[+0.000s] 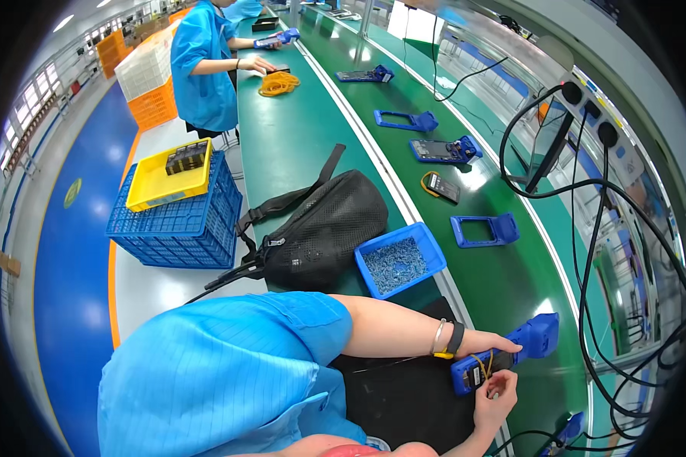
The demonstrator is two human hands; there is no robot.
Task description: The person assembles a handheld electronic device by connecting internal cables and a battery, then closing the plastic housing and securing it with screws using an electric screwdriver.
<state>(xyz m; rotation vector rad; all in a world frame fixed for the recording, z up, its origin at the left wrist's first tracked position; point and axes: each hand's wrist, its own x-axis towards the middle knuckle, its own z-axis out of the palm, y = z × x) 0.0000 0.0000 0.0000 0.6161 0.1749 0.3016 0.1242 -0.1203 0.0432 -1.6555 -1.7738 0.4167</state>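
My left hand (489, 343) grips a blue handheld device (540, 335) from above, over the green work surface. A dark module (476, 376) with a white label shows in its body, and a thin yellow rubber band (486, 364) crosses it. Against the near side of the device, my right hand (497, 400) has its fingers curled in a pinch at the rubber band. Its fingertips partly hide what they hold. A black mat (400, 392) lies beneath my forearms.
Several blue frames and opened devices line the green conveyor (392, 164). A blue bin (438, 263) of small screws stands beside a black mesh bag (328, 228). Black cables (587, 183) hang at right. A co-worker (206, 68) handles a device near yellow bands (279, 84); stacked crates (175, 228) stand left.
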